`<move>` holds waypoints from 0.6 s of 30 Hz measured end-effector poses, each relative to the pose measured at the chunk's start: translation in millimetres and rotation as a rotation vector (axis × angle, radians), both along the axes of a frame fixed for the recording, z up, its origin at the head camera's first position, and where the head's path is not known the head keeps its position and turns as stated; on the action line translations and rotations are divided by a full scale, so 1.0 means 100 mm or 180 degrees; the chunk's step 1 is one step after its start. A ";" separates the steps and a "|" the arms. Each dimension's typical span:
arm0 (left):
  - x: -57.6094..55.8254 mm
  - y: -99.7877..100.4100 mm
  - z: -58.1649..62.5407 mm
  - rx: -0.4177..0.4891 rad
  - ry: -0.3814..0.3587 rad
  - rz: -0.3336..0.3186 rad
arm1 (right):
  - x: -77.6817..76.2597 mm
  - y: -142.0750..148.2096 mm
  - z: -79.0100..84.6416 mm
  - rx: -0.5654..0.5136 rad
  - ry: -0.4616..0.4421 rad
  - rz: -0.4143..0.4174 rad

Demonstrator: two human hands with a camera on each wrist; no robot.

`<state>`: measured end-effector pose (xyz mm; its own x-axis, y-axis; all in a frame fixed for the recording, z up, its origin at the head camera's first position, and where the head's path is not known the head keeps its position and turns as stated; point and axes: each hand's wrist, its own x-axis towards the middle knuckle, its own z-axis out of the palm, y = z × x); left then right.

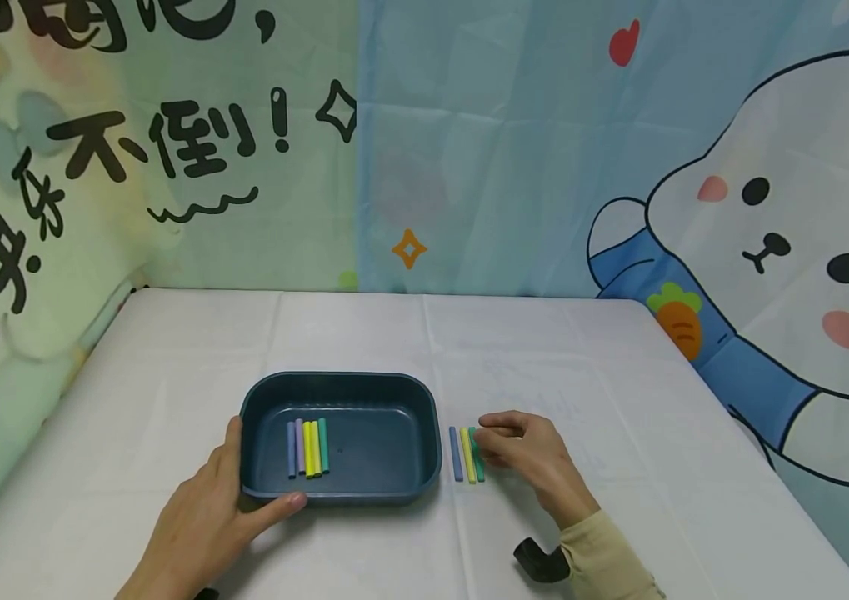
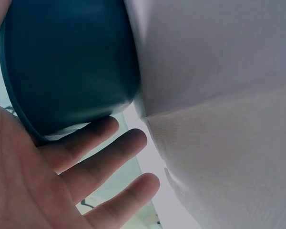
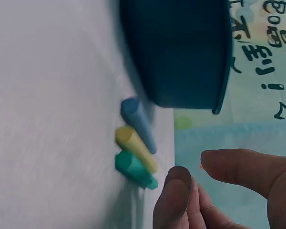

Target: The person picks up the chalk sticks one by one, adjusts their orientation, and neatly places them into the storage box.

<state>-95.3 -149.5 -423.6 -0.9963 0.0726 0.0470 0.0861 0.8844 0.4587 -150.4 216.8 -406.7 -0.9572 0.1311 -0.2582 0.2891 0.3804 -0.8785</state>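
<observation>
Lower left, I see the left hand [image 1: 202,510] spread against the tray [image 1: 382,454], probably steadying it; centre-right, the right hand [image 1: 532,454] gapes, empty, beside coloured sticks [image 1: 466,457].

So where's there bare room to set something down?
Inside the tray, right of its five sticks; also the tablecloth between tray and backdrop. Crowded: at the tray's left, the left hand; just right, three loose sticks and the right hand.
</observation>
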 end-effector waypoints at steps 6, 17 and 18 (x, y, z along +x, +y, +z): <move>0.01 -0.01 -0.01 0.0008 0.0048 -0.0017 | -0.02 0.02 -0.05 0.0313 -0.0020 0.0000; 0.00 -0.01 -0.02 0.0031 0.0031 -0.0021 | -0.06 0.03 -0.10 0.0641 -0.0032 0.0130; 0.00 -0.01 -0.02 0.0038 0.0040 -0.0022 | -0.06 0.02 -0.10 0.0671 -0.0032 0.0146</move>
<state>-95.4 -150.5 -426.1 -0.9950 0.0790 0.0604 0.0981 0.8781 0.4682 -156.8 219.2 -416.9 -0.9609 0.1397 -0.2391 0.2755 0.5684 -0.7753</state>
